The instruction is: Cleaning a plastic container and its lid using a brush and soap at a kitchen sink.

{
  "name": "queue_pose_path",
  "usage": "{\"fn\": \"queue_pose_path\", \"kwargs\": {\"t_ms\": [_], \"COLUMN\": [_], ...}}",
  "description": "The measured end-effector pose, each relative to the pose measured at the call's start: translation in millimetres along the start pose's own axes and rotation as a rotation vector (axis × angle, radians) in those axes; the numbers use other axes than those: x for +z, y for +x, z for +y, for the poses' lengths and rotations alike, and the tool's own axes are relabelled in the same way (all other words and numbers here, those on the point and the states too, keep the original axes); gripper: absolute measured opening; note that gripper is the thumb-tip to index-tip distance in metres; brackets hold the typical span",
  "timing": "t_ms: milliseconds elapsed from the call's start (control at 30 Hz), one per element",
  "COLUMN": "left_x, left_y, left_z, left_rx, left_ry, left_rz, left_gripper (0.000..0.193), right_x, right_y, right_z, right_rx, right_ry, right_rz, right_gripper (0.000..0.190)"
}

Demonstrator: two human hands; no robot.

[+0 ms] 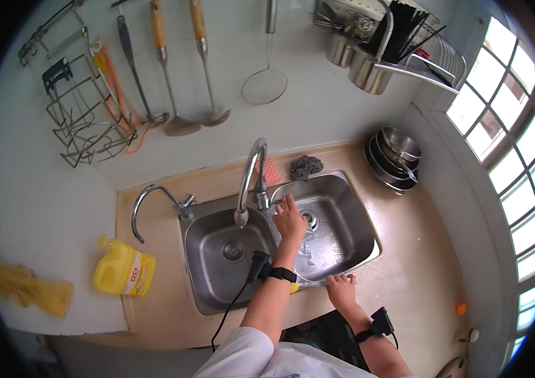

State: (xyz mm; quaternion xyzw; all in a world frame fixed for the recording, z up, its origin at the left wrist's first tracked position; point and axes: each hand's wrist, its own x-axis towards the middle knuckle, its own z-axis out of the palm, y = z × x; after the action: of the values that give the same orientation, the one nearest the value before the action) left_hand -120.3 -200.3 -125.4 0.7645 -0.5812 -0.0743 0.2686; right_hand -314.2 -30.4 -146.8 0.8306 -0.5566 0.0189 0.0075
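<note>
My left hand (290, 222) reaches over the divider of the double stainless-steel sink (375, 250), fingers stretched out beside the lever of the chrome mixer tap (261, 201). Whether the fingertips touch the lever is hard to tell. The tap's spout (242, 217) points down over the left basin (210, 264). At the sink's front rim my right hand (342, 289) has its fingers curled over a slim tool with a yellow end (294, 287). Its pale shaft lies along the rim. Wet patches and a translucent scrap (305, 249) show in the right basin (338, 227), near its drain (310, 219).
A second curved tap (154, 189) and a yellow pump jug (125, 267) stand left. Behind the sink lie a pink sponge (271, 172) and a steel-wool scourer (306, 167). Stacked pans (395, 158) occupy the back right corner. Ladles (214, 118) and a wire skimmer (264, 86) hang above.
</note>
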Motion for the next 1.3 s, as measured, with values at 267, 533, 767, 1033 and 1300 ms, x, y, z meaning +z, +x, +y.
{"fn": "queue_pose_path", "kwargs": {"t_ms": [267,533,767,1033,1300], "left_x": [-17.1,-111.3,-83.4,-64.3,-54.1], "left_y": [-27.7,-108.6,-80.7,-57.3,-65.8], "left_z": [6.4,-27.9,-88.5,-116.7,-124.9], "left_rx": [-0.155,0.14,-0.62,-0.757,-1.05], "left_ry": [-0.211,-0.401,-1.178,-1.889,-2.218], "left_rz": [-0.195,0.31,0.414,0.256,0.052], "left_gripper": [0.071,0.051,0.074,0.035,0.041], "right_x": [-41.2,-63.0,-63.4,-83.6,-79.2], "right_y": [36.4,86.1,77.3,82.3,71.2], "right_z": [-12.7,-64.7,-104.8,-95.3,-84.8], "right_rx": [-0.106,-0.175,-0.15,0.247,0.397], "right_ry": [0.156,0.582,0.698,1.461,1.735], "right_rz": [-0.093,-0.11,-0.266,-0.969,-1.235], "right_gripper": [0.016,0.026,0.022,0.03,0.032]}}
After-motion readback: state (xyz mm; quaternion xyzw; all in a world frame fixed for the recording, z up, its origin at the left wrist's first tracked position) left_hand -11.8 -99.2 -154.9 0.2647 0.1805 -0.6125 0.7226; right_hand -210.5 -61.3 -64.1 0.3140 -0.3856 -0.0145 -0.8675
